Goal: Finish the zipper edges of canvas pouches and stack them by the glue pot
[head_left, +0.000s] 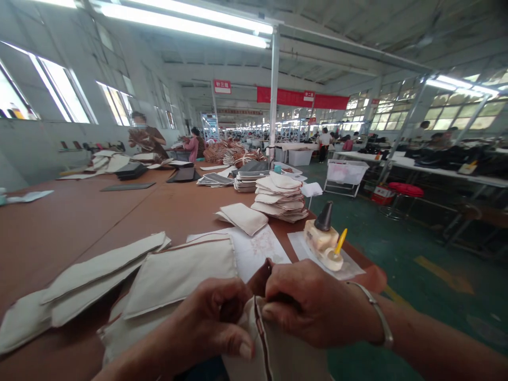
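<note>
A cream fabric piece (pixel 293 354) with a brown-edged seam is held at the bottom centre, close to the table's front edge. My left hand (pixel 218 317) pinches its left side, thumb lying on the cloth near the seam. On the other side of the seam, my right hand (pixel 305 301), with a bracelet at the wrist, has its fingers closed on the piece's upper edge. A dark brown flap (pixel 260 278) sticks up between both hands. Just left of them lies a stack of cream pieces (pixel 178 275) with brown trim.
More cream pieces (pixel 107 270) lie at left on the brown table (pixel 159 211). Farther back stands a tall cream stack (pixel 280 196). A glue container (pixel 321 238) with a black cone and a yellow-handled brush (pixel 340 242) sits at the right edge. A person (pixel 146 137) stands beyond the table.
</note>
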Motion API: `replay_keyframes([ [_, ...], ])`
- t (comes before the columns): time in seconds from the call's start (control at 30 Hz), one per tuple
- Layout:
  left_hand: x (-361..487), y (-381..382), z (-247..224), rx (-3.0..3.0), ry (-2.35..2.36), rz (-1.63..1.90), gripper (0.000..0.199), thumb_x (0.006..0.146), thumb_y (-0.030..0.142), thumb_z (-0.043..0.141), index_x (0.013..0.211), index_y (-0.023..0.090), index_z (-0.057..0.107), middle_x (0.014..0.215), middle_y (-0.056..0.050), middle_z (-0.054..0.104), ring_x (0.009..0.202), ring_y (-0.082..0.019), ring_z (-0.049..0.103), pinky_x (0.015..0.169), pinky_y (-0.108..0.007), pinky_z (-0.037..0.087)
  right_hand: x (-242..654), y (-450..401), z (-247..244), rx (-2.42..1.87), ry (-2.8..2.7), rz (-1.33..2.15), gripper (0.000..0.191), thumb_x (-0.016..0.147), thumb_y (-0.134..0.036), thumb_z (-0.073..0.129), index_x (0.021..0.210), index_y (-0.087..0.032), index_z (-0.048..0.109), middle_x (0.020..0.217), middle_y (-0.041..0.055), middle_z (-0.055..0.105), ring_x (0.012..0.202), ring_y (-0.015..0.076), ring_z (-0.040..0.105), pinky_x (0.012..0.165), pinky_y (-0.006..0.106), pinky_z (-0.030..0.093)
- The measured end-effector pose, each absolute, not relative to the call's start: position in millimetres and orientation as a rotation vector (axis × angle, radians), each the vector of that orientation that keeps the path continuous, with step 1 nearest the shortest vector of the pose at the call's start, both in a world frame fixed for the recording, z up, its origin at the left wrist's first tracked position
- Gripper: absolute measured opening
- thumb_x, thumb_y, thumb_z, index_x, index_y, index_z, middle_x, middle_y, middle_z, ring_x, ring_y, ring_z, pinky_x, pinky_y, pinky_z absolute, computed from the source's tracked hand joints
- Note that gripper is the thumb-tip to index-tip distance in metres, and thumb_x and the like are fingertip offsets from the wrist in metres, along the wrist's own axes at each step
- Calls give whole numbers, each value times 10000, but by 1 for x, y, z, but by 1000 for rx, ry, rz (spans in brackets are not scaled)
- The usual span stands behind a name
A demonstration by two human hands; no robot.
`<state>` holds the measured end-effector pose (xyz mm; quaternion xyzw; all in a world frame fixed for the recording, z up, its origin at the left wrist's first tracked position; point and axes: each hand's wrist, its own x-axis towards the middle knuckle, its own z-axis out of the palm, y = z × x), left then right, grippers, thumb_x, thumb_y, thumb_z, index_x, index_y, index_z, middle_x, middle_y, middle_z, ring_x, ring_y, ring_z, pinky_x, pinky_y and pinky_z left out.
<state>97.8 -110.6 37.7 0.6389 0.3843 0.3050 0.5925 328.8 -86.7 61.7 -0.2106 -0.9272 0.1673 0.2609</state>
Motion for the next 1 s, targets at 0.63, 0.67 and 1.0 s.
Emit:
replay_keyframes([
  [0.63, 103, -91, 4, 1287, 1007, 594, 254, 834, 383, 654, 759, 147, 600, 685, 22, 504, 626, -107, 400, 559, -209, 316, 322, -53, 4, -710, -2133, 1448, 372, 994, -471, 432, 801, -163, 515, 727, -19, 459, 652, 103, 387, 560, 207, 338],
  [0.67, 104, -90, 3, 1359, 1046, 598, 254, 844, 377, 630, 744, 147, 591, 684, 24, 491, 635, -111, 392, 562, -210, 316, 318, -52, 4, -719, -2082, 1487, 368, 971, -490, 474, 813, -161, 525, 725, -21, 460, 648, 101, 384, 558, 208, 335],
  [1.0, 89, -109, -11, 1291, 1250, 721, 213, 740, 371, 641, 695, 164, 637, 573, 34, 460, 541, -103, 386, 466, -227, 256, 304, -37, -99, -789, -2137, 1594, 256, 881, -474, 582, 835, -225, 621, 691, 13, 561, 626, 164, 512, 510, 263, 345],
])
